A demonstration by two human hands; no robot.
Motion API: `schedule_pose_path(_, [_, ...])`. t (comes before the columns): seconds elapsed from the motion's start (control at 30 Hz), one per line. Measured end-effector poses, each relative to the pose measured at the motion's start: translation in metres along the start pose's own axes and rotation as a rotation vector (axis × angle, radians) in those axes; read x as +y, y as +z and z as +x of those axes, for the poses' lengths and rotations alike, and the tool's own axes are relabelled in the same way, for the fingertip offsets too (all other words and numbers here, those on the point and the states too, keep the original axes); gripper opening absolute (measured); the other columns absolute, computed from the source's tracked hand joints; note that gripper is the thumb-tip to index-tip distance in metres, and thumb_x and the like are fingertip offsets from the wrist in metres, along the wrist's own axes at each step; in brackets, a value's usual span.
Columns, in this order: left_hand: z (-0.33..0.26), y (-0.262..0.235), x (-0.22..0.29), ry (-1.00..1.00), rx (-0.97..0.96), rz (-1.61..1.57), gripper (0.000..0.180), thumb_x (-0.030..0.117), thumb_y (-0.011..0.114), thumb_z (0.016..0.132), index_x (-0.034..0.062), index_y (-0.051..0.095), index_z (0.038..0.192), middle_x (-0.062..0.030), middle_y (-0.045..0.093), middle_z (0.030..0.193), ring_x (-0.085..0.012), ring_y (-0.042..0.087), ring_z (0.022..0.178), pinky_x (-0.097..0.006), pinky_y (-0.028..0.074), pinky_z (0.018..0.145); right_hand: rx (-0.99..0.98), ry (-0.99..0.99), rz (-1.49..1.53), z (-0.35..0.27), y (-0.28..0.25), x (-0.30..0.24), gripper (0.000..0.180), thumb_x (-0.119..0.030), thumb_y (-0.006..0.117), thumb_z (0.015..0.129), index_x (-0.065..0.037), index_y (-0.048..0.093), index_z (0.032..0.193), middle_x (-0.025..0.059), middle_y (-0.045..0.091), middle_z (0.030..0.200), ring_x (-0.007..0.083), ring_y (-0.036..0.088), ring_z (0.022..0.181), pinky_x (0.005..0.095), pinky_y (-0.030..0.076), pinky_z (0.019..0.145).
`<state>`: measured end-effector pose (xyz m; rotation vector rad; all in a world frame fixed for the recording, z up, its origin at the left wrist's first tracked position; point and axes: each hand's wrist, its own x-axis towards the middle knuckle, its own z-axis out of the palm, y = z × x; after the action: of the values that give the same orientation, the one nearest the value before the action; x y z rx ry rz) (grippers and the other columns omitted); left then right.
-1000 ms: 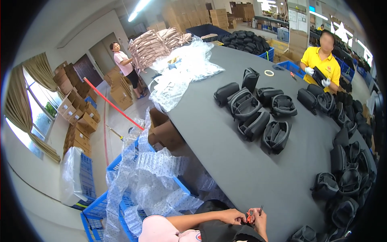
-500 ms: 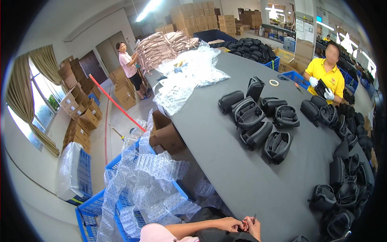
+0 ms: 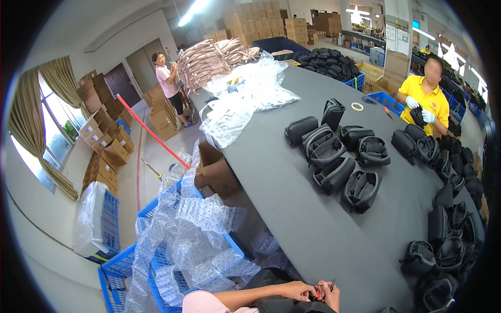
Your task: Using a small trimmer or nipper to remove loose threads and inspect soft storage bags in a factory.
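At the near edge of the grey table, we pinch the small red snips between both hands, fingers curled tight, and should keep each cut short and steady over the black case.

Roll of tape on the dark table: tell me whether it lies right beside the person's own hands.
No: the roll of tape lies at the table's far end, while both hands work at the near edge.

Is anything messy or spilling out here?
Yes. The bubbly plastic wrap overflows the blue crate in a tangled heap toward the floor. Clear bags sprawl loosely on the grey table. The black cases lie jumbled, some open.
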<state>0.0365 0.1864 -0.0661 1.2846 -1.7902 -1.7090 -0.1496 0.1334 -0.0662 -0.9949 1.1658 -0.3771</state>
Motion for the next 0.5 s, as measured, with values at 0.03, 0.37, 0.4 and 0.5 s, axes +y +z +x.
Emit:
schedule_pose_path(0.03, [0.002, -0.002, 0.002, 0.004, 0.016, -0.023, 0.036, 0.025, 0.06, 0.083, 0.0053, 0.054, 0.113, -0.0084, 0.063, 0.084, -0.0178, 0.061, 0.076, -0.031, 0.048, 0.068, 0.01, 0.007, 0.0, 0.001, -0.006, 0.006, 0.024, -0.021, 0.057, 0.086, -0.004, 0.061, 0.102, 0.0101, 0.064, 0.091, 0.021, 0.06, 0.075, 0.032, 0.049, 0.067])
schedule_pose_path(0.37, [-0.022, -0.204, -0.004, 0.081, 1.121, -0.923, 0.005, 0.01, 0.059, 0.08, 0.0048, 0.059, 0.08, -0.0036, 0.061, 0.074, -0.0104, 0.057, 0.069, -0.024, 0.046, 0.061, 0.08, 0.004, 0.137, 0.015, 0.002, -0.002, 0.019, -0.015, 0.049, 0.092, 0.002, 0.057, 0.09, -0.0008, 0.045, 0.052, 0.0065, 0.041, 0.041, 0.02, 0.029, 0.037])
schedule_pose_path(0.4, [-0.028, -0.216, -0.009, 0.139, 1.163, -0.993, 0.003, 0.006, 0.056, 0.08, 0.0037, 0.059, 0.081, -0.0042, 0.061, 0.075, -0.0106, 0.057, 0.069, -0.023, 0.046, 0.062, 0.087, 0.009, 0.153, 0.015, 0.004, 0.0, 0.019, -0.014, 0.049, 0.092, 0.002, 0.058, 0.09, -0.0007, 0.045, 0.052, 0.0066, 0.041, 0.041, 0.0202, 0.029, 0.037])
schedule_pose_path(0.5, [-0.023, -0.204, -0.042, 0.08, 1.346, -0.774, 0.01, -0.001, 0.051, 0.078, 0.0025, 0.058, 0.084, -0.0048, 0.061, 0.079, -0.0109, 0.057, 0.07, -0.024, 0.046, 0.063, 0.079, 0.057, 0.118, 0.011, 0.002, 0.009, 0.018, -0.014, 0.05, 0.092, 0.003, 0.058, 0.09, -0.0006, 0.045, 0.052, 0.0068, 0.04, 0.041, 0.021, 0.03, 0.038])
